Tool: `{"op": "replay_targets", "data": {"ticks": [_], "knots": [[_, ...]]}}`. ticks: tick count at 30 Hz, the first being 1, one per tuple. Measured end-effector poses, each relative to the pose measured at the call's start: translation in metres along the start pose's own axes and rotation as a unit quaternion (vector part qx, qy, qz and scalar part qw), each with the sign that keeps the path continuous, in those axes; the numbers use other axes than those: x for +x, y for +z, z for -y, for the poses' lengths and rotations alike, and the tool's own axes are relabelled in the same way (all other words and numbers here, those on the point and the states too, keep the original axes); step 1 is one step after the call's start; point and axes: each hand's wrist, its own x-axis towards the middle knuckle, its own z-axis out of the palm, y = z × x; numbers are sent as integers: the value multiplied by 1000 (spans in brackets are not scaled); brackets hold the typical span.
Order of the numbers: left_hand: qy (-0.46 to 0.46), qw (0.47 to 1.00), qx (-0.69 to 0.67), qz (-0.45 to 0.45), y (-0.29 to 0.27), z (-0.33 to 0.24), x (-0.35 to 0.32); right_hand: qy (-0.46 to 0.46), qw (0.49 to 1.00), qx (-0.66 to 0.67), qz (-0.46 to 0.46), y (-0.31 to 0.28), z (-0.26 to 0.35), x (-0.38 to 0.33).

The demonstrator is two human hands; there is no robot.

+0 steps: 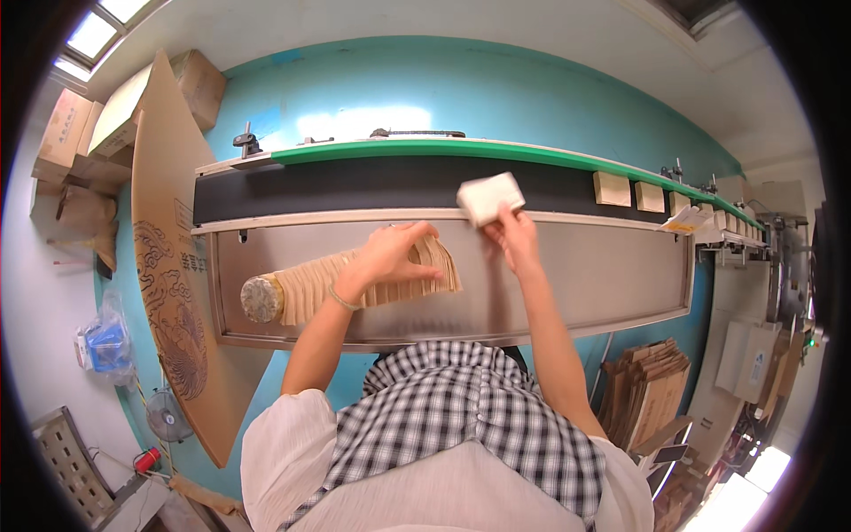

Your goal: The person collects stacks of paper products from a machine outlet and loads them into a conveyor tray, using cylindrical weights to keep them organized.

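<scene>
A long row of thin brown paper packets [310,288] leans across the metal tray, with a round, speckled block [261,300] at its left end. My left hand [399,259] curves around the right part of this row, fingers on the far side and thumb toward the near side. Its fingertips are partly hidden among the paper. Over the front rim of the black conveyor belt [355,188], my right hand [514,238] grips a cream-coloured block-shaped packet [492,199] by its lower right edge. The packet is tilted and slightly blurred.
Several similar packets [612,189] stand spaced along the belt at the right, beside a green guide rail [425,149]. The metal tray [585,275] has a raised rim. A large cardboard sheet [177,266] stands at the left; flattened cartons [645,390] lean below right.
</scene>
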Motion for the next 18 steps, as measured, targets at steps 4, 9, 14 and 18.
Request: {"op": "replay_targets", "data": {"ticks": [4, 9, 14, 18], "knots": [[-16, 1000, -9, -9, 5, 11, -3, 78, 955, -265, 105, 21, -10, -36], [9, 998, 40, -41, 1, 14, -16, -186, 879, -426, 102, 52, -35, -92], [4, 999, 39, -15, -4, 12, -19, -127, 927, -333, 116, 50, -39, -81], [-17, 1000, 0, 10, -6, 12, -15, -48, 944, -289, 153, 19, -56, -58]]}}
